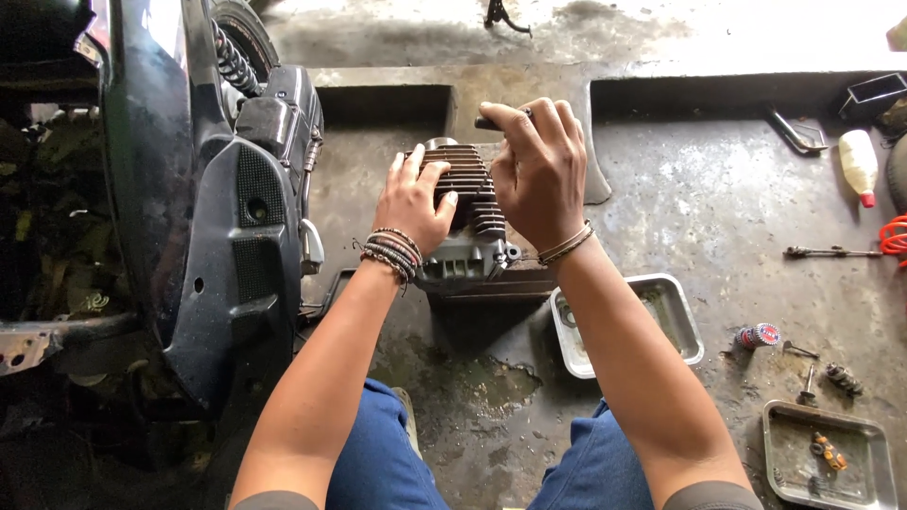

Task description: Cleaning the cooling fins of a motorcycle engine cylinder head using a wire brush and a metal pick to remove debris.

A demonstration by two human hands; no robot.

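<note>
Both gripping: left hand (411,203) clasps finned cylinder (468,184), right hand (539,170) pinches dark tool (491,123).

Finned engine cylinder (470,189): cast metal, matt grey, grimy. Scooter body panels (227,255): black plastic, glossy, dusty. Floor (718,189): rough concrete, oil-stained. Trays (685,326): dull sheet metal. Bottle (859,162): pale, smooth plastic. Trousers (378,453): blue denim cloth. Wrist bands (389,253): beaded.

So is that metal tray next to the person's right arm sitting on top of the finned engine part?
No, the metal tray lies on the concrete floor beside the finned engine cylinder, which both hands hold.
</note>
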